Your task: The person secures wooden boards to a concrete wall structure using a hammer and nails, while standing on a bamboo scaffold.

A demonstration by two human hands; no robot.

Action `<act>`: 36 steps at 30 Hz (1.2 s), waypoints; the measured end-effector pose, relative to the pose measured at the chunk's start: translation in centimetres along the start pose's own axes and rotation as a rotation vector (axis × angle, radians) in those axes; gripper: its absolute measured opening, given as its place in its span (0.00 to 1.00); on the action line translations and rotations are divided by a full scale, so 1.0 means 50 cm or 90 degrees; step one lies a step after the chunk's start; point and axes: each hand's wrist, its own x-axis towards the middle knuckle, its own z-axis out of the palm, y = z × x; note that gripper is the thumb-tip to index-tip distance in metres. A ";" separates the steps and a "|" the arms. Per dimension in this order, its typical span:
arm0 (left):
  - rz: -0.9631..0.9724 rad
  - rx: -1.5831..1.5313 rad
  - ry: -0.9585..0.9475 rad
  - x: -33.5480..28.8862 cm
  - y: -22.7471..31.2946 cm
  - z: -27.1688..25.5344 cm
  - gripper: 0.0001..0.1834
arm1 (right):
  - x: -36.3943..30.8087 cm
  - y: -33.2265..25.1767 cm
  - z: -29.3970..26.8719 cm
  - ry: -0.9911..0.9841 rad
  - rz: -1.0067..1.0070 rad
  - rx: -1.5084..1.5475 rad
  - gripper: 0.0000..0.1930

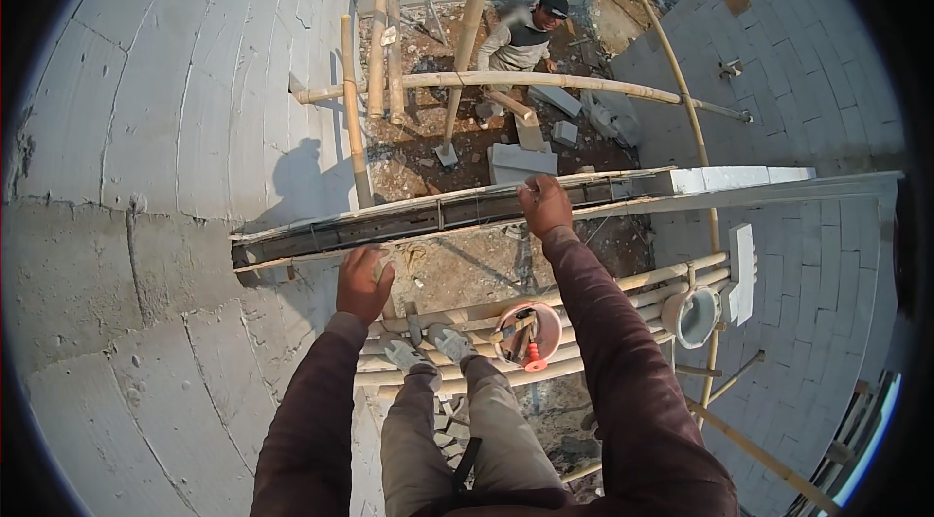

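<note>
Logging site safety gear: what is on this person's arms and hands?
Both arms wear long, dark maroon sleeves, loose and creased, reaching the wrists. The left hand and right hand are bare: no gloves, and no watch or rings visible.

The block walls [195, 108] are pale grey-white with thin joint lines, and the bamboo poles [545, 81] are tan. The sleeves [623, 371] are dark maroon, the trousers [496, 429] khaki, the bucket [530, 332] salmon-pink (an orange-red tool inside), the ground [467, 269] brown.

Hands [545, 206] on formwork beam [438, 215]
</note>
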 end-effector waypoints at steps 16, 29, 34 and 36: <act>0.044 0.287 0.035 0.060 -0.197 0.060 0.40 | -0.377 0.130 0.311 0.030 0.190 0.253 0.13; 0.133 0.412 0.135 0.065 -0.214 0.114 0.38 | -0.024 0.452 0.739 0.019 0.551 0.521 0.34; 0.134 0.469 0.157 0.058 -0.230 0.117 0.38 | 0.034 0.408 0.808 -0.159 0.044 -0.218 0.41; 0.142 0.481 0.162 0.055 -0.231 0.122 0.38 | 0.042 0.400 0.836 -0.157 0.024 -0.225 0.39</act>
